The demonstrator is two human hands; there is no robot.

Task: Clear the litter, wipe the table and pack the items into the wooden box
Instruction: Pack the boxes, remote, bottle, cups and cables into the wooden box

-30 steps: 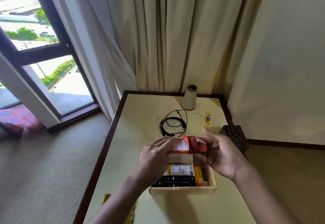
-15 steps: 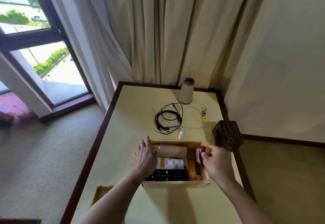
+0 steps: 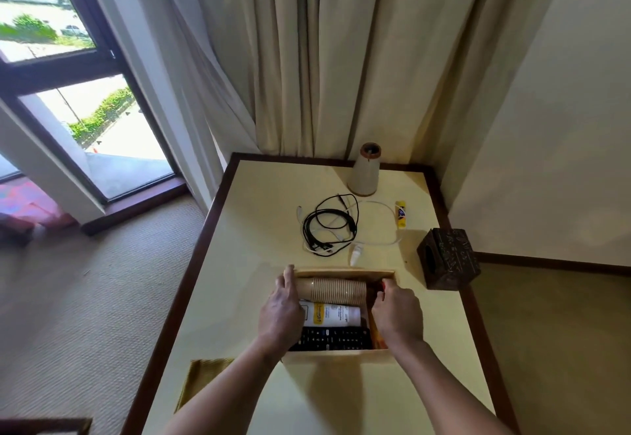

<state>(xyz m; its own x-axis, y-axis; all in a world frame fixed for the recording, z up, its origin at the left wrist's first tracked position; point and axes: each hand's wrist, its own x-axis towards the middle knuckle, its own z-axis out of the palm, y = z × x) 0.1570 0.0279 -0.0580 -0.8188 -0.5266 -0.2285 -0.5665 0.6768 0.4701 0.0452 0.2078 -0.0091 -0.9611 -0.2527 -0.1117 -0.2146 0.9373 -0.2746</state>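
The light wooden box (image 3: 341, 356) stands on the cream table (image 3: 259, 229). Inside lie a stack of brown paper cups (image 3: 334, 290), a white tube (image 3: 333, 313) and a black remote (image 3: 334, 342). My left hand (image 3: 280, 311) rests flat against the box's left end, fingers beside the cups. My right hand (image 3: 397, 315) is curled inside the box's right end, pressing down a red packet (image 3: 383, 285), which is mostly hidden. Behind the box lie tangled black and white cables (image 3: 329, 226), a small white bottle (image 3: 355, 253) and a yellow glue stick (image 3: 400, 214).
A cone-shaped vase (image 3: 363, 171) stands at the table's far edge by the curtain. A dark carved tissue box (image 3: 447, 258) sits on the right edge. A yellow cloth (image 3: 201, 376) lies at the near left edge. Carpet and a window are to the left.
The red packet, held above the box in both hands, went down into the box's right end with my right hand. My left hand let go and moved to the box's left end.
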